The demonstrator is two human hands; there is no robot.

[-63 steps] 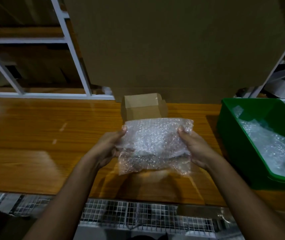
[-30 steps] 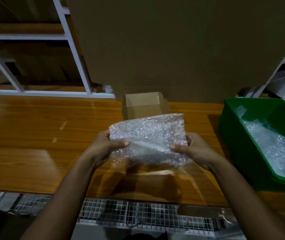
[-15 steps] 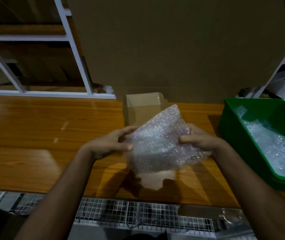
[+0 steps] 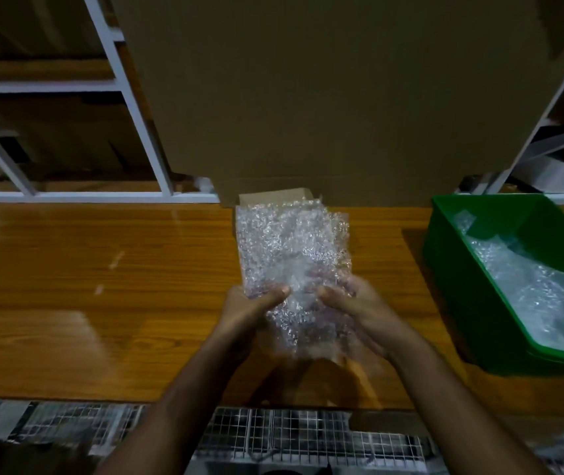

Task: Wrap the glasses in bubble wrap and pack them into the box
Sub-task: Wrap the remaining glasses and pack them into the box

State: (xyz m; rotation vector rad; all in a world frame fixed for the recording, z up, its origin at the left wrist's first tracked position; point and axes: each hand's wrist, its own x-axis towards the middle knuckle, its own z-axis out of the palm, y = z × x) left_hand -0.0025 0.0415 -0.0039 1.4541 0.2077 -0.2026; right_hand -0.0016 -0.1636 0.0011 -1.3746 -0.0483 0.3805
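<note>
A bubble wrap bundle (image 4: 291, 255) stands upright above the wooden table, held at its lower part from both sides. My left hand (image 4: 249, 306) grips its left lower edge with the thumb on the front. My right hand (image 4: 359, 310) grips the right lower side. The glasses inside cannot be made out through the wrap. Behind the bundle a small open cardboard box (image 4: 273, 197) sits at the table's back edge, mostly hidden by the wrap.
A green plastic bin (image 4: 452, 255) with several bubble wrap pieces stands at the right. A large cardboard sheet (image 4: 342, 97) leans upright behind the small box. A white shelf frame (image 4: 130, 108) runs along the back left. A wire mesh rack (image 4: 308, 437) lies below the table's front edge.
The bundle has turned from lying sideways to standing upright. Both hands have slid down to its lower end and come closer together.
</note>
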